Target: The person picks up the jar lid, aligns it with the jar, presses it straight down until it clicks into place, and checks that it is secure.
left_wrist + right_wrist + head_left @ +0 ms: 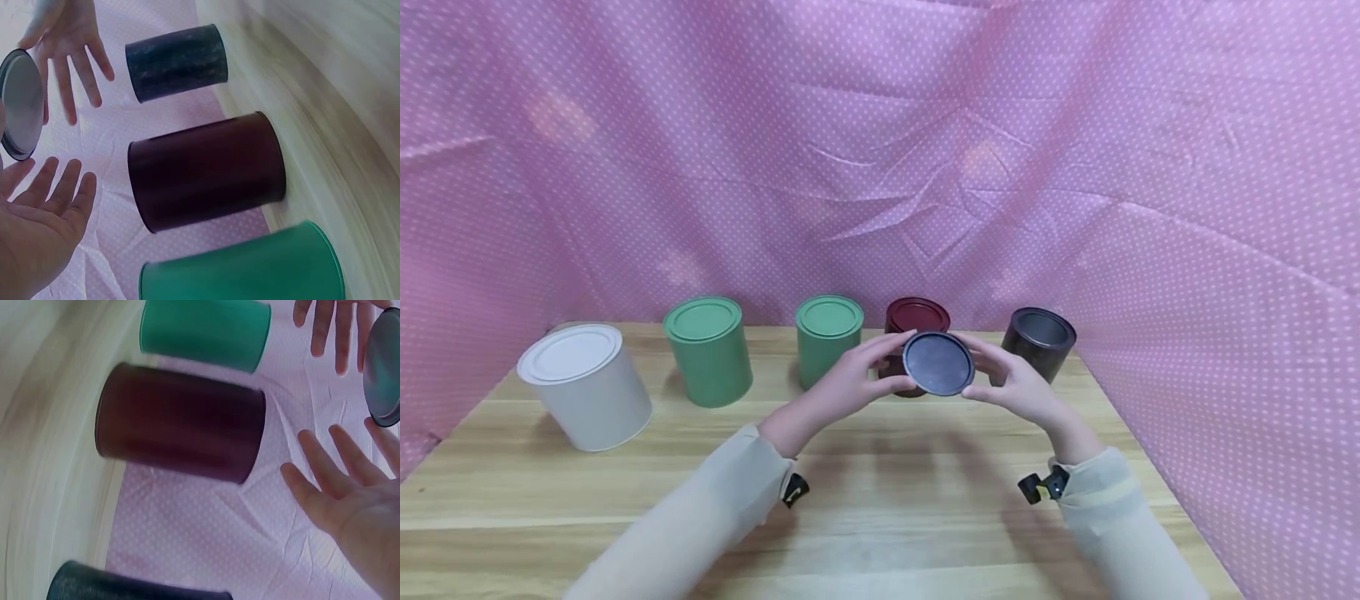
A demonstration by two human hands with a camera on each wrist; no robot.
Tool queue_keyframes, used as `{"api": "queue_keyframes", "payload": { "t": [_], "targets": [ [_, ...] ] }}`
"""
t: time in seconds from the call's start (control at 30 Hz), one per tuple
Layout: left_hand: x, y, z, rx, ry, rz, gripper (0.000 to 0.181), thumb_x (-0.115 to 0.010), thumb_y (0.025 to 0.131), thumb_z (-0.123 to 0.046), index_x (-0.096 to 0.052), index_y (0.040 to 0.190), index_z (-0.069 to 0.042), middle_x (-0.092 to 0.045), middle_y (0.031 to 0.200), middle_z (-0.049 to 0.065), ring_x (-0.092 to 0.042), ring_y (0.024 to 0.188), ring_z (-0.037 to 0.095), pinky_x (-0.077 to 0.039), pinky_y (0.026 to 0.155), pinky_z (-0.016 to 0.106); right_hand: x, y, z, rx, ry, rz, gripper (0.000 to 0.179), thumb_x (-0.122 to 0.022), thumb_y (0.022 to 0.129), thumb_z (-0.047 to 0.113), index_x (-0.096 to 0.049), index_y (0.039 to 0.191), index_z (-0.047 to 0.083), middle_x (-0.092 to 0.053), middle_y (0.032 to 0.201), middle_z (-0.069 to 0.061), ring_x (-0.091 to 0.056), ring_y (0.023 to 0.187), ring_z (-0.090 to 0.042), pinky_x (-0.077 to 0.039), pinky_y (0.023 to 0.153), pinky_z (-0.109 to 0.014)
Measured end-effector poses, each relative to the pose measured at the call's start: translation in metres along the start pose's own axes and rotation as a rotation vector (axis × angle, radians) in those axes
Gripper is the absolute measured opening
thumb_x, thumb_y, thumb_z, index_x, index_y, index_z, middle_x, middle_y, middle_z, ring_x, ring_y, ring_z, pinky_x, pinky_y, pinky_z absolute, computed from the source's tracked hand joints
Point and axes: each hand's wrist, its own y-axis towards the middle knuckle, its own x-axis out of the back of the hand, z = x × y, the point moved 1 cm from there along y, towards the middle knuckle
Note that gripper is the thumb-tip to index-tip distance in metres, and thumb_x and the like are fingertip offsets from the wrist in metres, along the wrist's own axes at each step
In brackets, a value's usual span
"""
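Observation:
A round dark grey can lid is held up between the two hands, its recessed face toward the head camera. My left hand grips its left rim with thumb and forefinger. On the opposite rim, thumb and forefinger of my right hand hold it too. The other fingers of both hands spread away from the lid, as the left wrist view shows. Behind it stands a dark red can, partly hidden in the head view. A black can stands right of that, its top looking uncovered.
Two green cans with lids stand left of the red one; the nearer to it is the smaller green can. At far left is a large white can, lidded. All are on a wooden table, with pink dotted cloth around.

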Motion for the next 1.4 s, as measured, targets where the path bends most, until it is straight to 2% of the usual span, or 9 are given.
{"api": "queue_keyframes", "payload": {
  "t": [0.1, 0.17, 0.4, 0.5, 0.7, 0.9, 1.07, 1.23, 1.4],
  "targets": [
    [-0.006, 0.011, -0.002, -0.003, -0.033, 0.014, 0.066, -0.073, 0.086, -0.017, -0.044, 0.144, -0.006, -0.050, 0.143, 0.014, -0.051, 0.129, 0.028, -0.048, 0.102, 0.040, 0.010, -0.003, -0.003, -0.013, 0.008, -0.025, 0.071, -0.071, 0.085, 0.005, -0.037, 0.147, 0.002, -0.043, 0.146, -0.024, -0.053, 0.118, 0.004, -0.045, 0.096, -0.014],
    [-0.011, 0.019, -0.003, 0.004, -0.055, 0.024, 0.065, -0.071, 0.087, -0.016, -0.044, 0.145, -0.005, -0.048, 0.145, 0.014, -0.049, 0.131, 0.027, -0.047, 0.104, 0.038, 0.017, -0.006, -0.004, -0.028, 0.012, -0.043, 0.070, -0.071, 0.086, 0.005, -0.037, 0.147, 0.003, -0.045, 0.146, -0.020, -0.053, 0.118, 0.006, -0.045, 0.097, -0.014],
    [-0.034, 0.045, -0.006, -0.022, -0.080, 0.084, 0.062, -0.068, 0.090, -0.016, -0.042, 0.145, -0.003, -0.049, 0.144, 0.015, -0.052, 0.128, 0.027, -0.047, 0.104, 0.035, 0.040, -0.026, -0.008, -0.097, 0.049, -0.080, 0.068, -0.066, 0.090, 0.003, -0.034, 0.150, 0.006, -0.049, 0.137, 0.014, -0.050, 0.121, 0.006, -0.043, 0.097, -0.012],
    [-0.042, 0.054, -0.007, -0.022, -0.077, 0.103, 0.062, -0.068, 0.091, -0.019, -0.042, 0.146, -0.005, -0.049, 0.144, 0.013, -0.052, 0.128, 0.026, -0.047, 0.104, 0.035, 0.047, -0.034, -0.007, -0.121, 0.044, -0.098, 0.066, -0.063, 0.092, 0.005, -0.033, 0.150, 0.007, -0.050, 0.133, 0.020, -0.051, 0.119, 0.007, -0.043, 0.095, -0.011],
    [-0.050, 0.068, -0.008, -0.003, -0.089, 0.094, 0.061, -0.067, 0.092, -0.024, -0.043, 0.146, -0.010, -0.048, 0.146, 0.009, -0.053, 0.128, 0.023, -0.046, 0.104, 0.037, 0.056, -0.037, -0.008, -0.105, 0.066, -0.134, 0.064, -0.059, 0.094, 0.003, -0.031, 0.151, 0.005, -0.052, 0.131, 0.021, -0.053, 0.117, 0.006, -0.043, 0.095, -0.010],
    [-0.059, 0.076, -0.002, 0.008, -0.169, 0.110, 0.058, -0.065, 0.093, -0.021, -0.044, 0.146, -0.010, -0.047, 0.147, 0.009, -0.052, 0.129, 0.023, -0.048, 0.102, 0.034, 0.062, -0.038, -0.013, -0.112, 0.073, -0.163, 0.062, -0.059, 0.094, 0.004, -0.032, 0.150, 0.003, -0.052, 0.130, 0.022, -0.055, 0.115, 0.006, -0.043, 0.095, -0.010],
    [-0.066, 0.082, -0.001, 0.027, -0.215, 0.068, 0.059, -0.067, 0.092, -0.021, -0.044, 0.146, -0.011, -0.047, 0.147, 0.008, -0.053, 0.129, 0.024, -0.047, 0.104, 0.041, 0.069, -0.038, -0.018, -0.127, 0.051, -0.232, 0.058, -0.060, 0.095, 0.006, -0.038, 0.148, 0.008, -0.053, 0.129, 0.020, -0.057, 0.112, 0.004, -0.044, 0.093, -0.010],
    [-0.075, 0.090, -0.004, 0.058, -0.200, 0.034, 0.061, -0.067, 0.092, -0.023, -0.042, 0.147, -0.013, -0.055, 0.139, 0.010, -0.053, 0.129, 0.023, -0.046, 0.105, 0.040, 0.076, -0.038, -0.024, -0.120, 0.069, -0.305, 0.054, -0.059, 0.094, 0.004, -0.043, 0.146, 0.008, -0.057, 0.124, 0.020, -0.057, 0.110, 0.001, -0.046, 0.091, -0.011],
    [-0.084, 0.099, -0.004, 0.057, -0.168, 0.026, 0.060, -0.066, 0.093, -0.025, -0.042, 0.147, -0.013, -0.058, 0.135, 0.010, -0.053, 0.128, 0.022, -0.047, 0.104, 0.037, 0.081, -0.041, -0.029, -0.135, 0.052, -0.353, 0.053, -0.059, 0.095, 0.004, -0.044, 0.145, 0.008, -0.058, 0.120, 0.022, -0.056, 0.107, 0.003, -0.047, 0.087, -0.010]
  ]
}}
